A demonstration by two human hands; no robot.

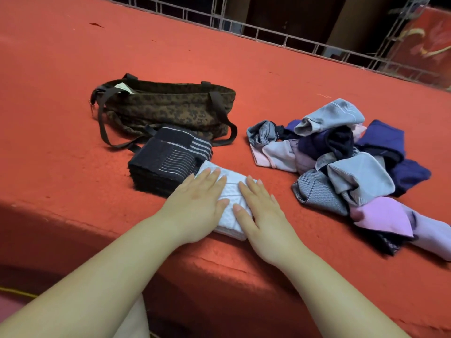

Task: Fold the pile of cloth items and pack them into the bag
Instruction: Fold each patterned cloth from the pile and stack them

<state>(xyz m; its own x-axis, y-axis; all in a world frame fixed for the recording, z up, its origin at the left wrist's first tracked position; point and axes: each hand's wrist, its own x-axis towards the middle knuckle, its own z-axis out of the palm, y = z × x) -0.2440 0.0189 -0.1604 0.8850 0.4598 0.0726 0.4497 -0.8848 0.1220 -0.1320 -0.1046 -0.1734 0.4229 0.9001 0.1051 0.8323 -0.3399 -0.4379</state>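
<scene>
Hands lie flat on a folded white cloth [233, 191] at the near edge of the red carpet [73, 106]: the left hand [195, 200] and the right hand [260, 209] press it with straight, relaxed fingers, grasping nothing. Touching that cloth on its left sits a stack of dark striped cloths [168, 156]. To the right, apart, lies the unfolded pile [341, 164]. Farther back, just behind the stack, stands the leopard-print bag [166, 106], its top open.

We see a folded white cloth [231, 191] lying flat near the front edge, touching a dark striped folded stack [168, 158]. Behind the stack sits an open leopard-print bag [168, 106]. Well to the right lies a loose unfolded pile [341, 167] of grey, purple and pink items.
</scene>
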